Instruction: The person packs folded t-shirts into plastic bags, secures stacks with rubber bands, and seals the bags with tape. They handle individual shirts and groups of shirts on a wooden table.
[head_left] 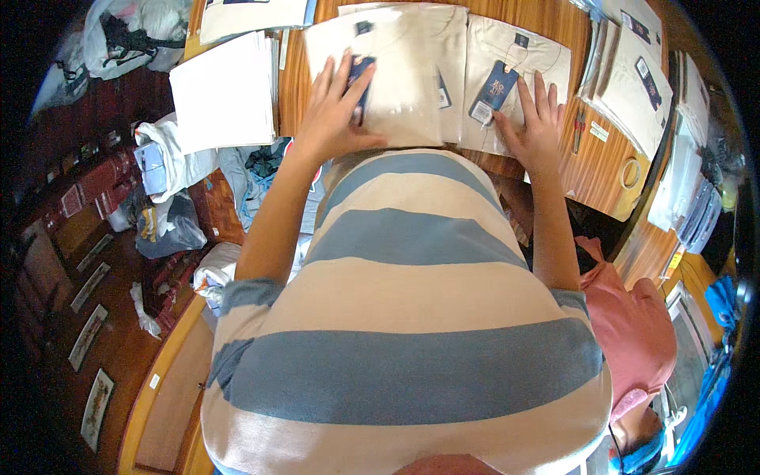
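My left hand (336,111) lies with its fingers spread on a folded cream T-shirt (396,71) that looks wrapped in clear plastic. A dark blue hang tag shows partly beneath those fingers, and the shirt's right side is smeared by motion. My right hand (538,127), fingers apart, rests on the right edge of another folded cream T-shirt (491,47). Beside its thumb is a blue hang tag (494,89) with a white sticker, tied on by a thin string. Between the two, a further cream shirt (451,39) is partly covered.
A stack of white sheets or packs (222,95) stands left on the wooden table (294,79). At the right are stacked cream shirts (629,103), small red-handled snippers (579,131) and a tape roll (630,174). A person in a pink top (633,332) is at lower right.
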Motion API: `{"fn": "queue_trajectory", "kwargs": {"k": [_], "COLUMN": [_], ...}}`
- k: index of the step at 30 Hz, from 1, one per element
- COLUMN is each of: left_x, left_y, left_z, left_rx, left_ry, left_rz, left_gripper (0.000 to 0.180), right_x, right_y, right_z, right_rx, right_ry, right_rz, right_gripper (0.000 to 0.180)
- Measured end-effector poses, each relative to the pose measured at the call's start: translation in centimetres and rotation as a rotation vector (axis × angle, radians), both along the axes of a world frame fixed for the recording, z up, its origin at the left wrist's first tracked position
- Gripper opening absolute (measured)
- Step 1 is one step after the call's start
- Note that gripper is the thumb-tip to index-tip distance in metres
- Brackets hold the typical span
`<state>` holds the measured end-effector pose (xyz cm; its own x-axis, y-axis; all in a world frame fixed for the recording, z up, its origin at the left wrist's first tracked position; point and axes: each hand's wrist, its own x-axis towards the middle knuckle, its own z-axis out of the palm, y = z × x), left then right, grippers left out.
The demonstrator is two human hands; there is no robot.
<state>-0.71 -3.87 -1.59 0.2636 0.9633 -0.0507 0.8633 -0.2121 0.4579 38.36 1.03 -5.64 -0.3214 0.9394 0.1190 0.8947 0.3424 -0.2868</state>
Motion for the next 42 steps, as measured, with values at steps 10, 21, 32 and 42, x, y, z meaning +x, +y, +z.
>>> {"fn": "queue_trajectory", "kwargs": {"k": [10, 21, 32, 42], "left_x": [-5.2, -4.2, -15.2, -29.2], "left_y": [-2.8, 0.8, 19.2, 42.5], "left_z": [-1.5, -1.7, 5.6, -2.5], "left_rx": [-0.064, -0.065, 0.253, -0.166], "left_ry": [-0.113, -0.041, -0.504, 0.252], "left_rz": [0.065, -0.039, 0.558, 0.694], "left_gripper": [0.14, 0.127, 0.045, 0.1], "right_x": [-0.1, -1.0, -1.1, -0.5], "right_y": [-1.3, 2.3, 1.7, 2.7], "right_z": [0.2, 0.0, 0.6, 1.1], "right_rx": [0.026, 0.079, -0.013, -0.094], "right_ry": [-0.017, 0.078, 0.048, 0.068], "right_rz": [-0.174, -0.065, -0.099, -0.066], "right_gripper": [0.083, 0.079, 0.082, 0.085]}}
